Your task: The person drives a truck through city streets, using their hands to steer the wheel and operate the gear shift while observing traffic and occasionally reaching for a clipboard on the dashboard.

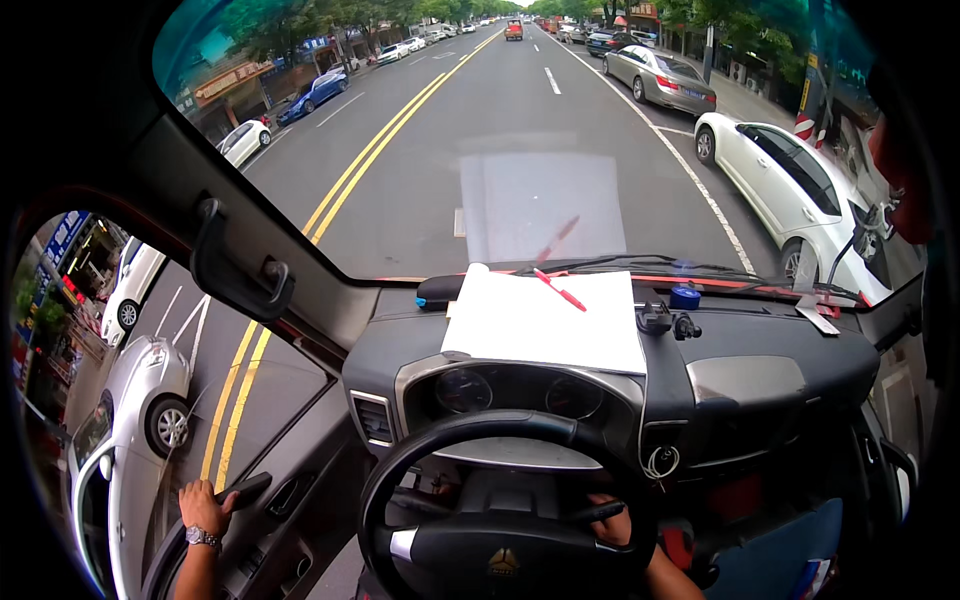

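My left hand (205,510), with a silver watch (200,536), is curled at the left door, closed on a dark grip (247,490) by the window edge. My right hand (610,522) is at the lower right of the black steering wheel (500,420), beside a stalk; the rim partly hides it, so its grip is unclear. Above the instrument cluster (465,390), a white paper pad (530,330) lies on the dashboard with a red pen (560,290) on it.
A blue round container (685,296) and a black mount (655,318) sit right of the pad. Through the windscreen, a road (440,150) runs ahead with a red vehicle (514,30). Parked cars (760,175) line the right; silver (135,420) and white cars show left.
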### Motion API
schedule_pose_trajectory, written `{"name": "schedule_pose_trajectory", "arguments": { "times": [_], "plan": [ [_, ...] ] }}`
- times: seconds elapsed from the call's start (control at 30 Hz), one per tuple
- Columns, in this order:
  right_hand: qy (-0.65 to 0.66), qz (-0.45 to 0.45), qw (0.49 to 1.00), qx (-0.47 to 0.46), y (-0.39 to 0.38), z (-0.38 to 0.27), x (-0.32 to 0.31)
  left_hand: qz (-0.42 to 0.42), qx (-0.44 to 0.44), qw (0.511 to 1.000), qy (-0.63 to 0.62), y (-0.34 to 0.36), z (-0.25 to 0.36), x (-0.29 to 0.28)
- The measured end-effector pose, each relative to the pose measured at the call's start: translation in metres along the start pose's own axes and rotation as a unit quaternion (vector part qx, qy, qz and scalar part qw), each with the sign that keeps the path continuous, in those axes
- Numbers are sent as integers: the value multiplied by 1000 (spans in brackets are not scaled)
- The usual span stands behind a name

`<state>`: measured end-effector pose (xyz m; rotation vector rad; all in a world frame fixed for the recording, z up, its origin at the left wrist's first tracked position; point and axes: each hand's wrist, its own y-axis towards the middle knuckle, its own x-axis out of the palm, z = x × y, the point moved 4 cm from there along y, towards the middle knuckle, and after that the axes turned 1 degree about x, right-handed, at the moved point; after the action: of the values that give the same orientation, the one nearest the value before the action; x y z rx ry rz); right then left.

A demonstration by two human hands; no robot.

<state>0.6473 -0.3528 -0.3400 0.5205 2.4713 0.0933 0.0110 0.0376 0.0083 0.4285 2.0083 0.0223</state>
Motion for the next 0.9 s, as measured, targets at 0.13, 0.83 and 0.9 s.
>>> {"name": "schedule_pose_trajectory", "arguments": {
  "times": [0.13, 0.83, 0.9],
  "plan": [
    [-79, -57, 995, 0, 39, -17, -40, -27, -32, 997, -67, -37, 103, -28],
    [-38, -295, 936, 190, 105, -47, -44, 125, 101, 744, -649, 77, 330, -134],
    [-4, -302, 929, 214, 107, -45, -44, 90, 88, 661, -740, 117, 357, -142]
  ]
}}
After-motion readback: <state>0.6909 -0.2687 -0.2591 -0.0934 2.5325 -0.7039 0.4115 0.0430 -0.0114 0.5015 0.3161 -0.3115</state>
